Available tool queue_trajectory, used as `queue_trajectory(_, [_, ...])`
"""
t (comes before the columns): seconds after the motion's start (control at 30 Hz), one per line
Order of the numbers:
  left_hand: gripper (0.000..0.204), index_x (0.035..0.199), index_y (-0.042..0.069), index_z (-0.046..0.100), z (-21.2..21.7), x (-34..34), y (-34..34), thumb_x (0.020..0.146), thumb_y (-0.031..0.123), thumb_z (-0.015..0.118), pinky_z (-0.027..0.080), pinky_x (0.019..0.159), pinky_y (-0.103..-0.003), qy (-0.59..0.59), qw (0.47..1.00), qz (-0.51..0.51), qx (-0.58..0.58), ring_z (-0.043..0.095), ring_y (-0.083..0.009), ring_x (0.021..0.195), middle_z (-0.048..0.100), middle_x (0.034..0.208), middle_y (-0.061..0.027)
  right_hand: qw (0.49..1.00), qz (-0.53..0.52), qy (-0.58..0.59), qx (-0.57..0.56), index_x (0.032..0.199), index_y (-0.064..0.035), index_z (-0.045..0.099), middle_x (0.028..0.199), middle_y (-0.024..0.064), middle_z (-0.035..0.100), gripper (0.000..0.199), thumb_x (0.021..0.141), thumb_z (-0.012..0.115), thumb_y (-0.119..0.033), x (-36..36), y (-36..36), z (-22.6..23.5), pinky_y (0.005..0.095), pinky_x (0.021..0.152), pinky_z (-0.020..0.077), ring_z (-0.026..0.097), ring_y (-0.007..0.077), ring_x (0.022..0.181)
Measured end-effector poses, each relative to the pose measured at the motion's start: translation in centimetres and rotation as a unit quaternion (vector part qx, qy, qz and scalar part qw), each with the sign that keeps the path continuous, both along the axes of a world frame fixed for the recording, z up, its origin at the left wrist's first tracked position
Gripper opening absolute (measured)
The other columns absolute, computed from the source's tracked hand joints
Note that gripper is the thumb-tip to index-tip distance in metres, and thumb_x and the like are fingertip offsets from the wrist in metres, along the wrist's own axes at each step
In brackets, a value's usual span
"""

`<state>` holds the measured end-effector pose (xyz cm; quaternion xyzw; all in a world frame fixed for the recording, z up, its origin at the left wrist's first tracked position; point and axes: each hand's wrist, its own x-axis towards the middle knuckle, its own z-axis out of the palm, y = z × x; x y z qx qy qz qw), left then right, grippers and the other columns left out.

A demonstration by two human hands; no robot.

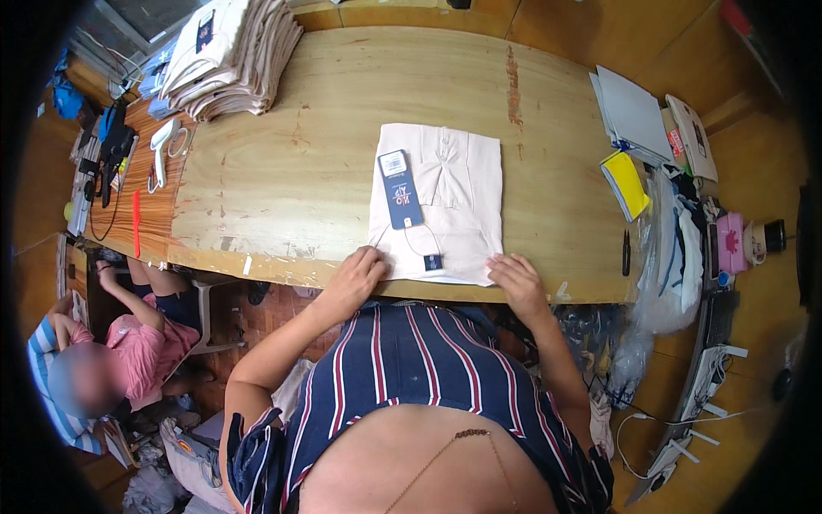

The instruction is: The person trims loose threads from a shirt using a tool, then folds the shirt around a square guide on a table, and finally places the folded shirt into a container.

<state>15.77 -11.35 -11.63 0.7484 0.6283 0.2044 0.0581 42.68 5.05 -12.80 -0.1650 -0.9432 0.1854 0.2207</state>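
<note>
A folded cream garment point(467, 231) lies near the front edge of the table, with a short buttoned placket and gathered pleats on its upper half. On it rests a navy hang tag point(401, 199) with a white label, and a thin cord loops from it to a small dark woven label point(432, 262) at the bottom edge. My left hand point(358, 276) is closed on the garment's lower left corner, fingers curled. At the lower right corner, my right hand point(520, 283) lies with fingers stretched over the fabric; its thumb is hidden.
A tall stack of cream garments point(235, 64) stands at the far left. Beside it lies a white handheld scanner point(161, 150). White boards point(632, 111), a yellow packet point(625, 185) and a dark pen-like tool point(626, 253) are at the right. Another person point(141, 351) sits at lower left.
</note>
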Motion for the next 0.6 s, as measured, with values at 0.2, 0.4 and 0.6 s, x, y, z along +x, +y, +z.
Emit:
queue_trajectory(0.2, [0.028, 0.095, 0.003, 0.051, 3.2, -0.3, 3.2, 0.07, 0.011, 0.06, 0.04, 0.081, -0.037, -0.126, 0.974, 0.175, -0.07, 0.047, -0.031, 0.092, 0.048, 0.099, -0.0141, 0.995, -0.071, 0.0, -0.068, 0.085, -0.0023, 0.06, 0.101, 0.0123, 0.058, 0.027, 0.066, 0.044, 0.008, 0.7, 0.6, 3.2, 0.0416, 0.087, 0.0374, 0.051, 0.0287, 0.101])
queue_trajectory(0.4, [0.046, 0.117, 0.01, 0.045, 2.3, 1.1, 10.5, 0.073, 0.014, 0.06, 0.035, 0.087, -0.044, -0.053, 0.985, 0.159, 0.045, 0.041, -0.034, 0.107, 0.041, 0.12, -0.0163, 0.963, -0.249, 0.047, -0.087, 0.091, -0.0008, 0.059, 0.087, 0.0158, 0.061, 0.02, 0.076, 0.046, 0.001, -0.7, 9.2, 4.2, 0.0316, 0.067, 0.0473, 0.059, 0.0285, 0.082])
queue_trajectory(0.6, [0.082, 0.127, 0.008, 0.032, 0.3, -1.4, 10.0, 0.056, 0.01, 0.074, 0.039, 0.084, -0.04, -0.082, 0.923, 0.373, 0.04, 0.046, -0.0351, 0.101, 0.046, 0.113, -0.0214, 0.891, -0.449, 0.031, 0.052, 0.096, -0.0041, 0.059, 0.093, 0.0194, 0.059, 0.022, 0.079, 0.053, -0.017, 5.6, 30.5, 0.8, 0.0376, 0.077, 0.0437, 0.055, 0.0341, 0.087])
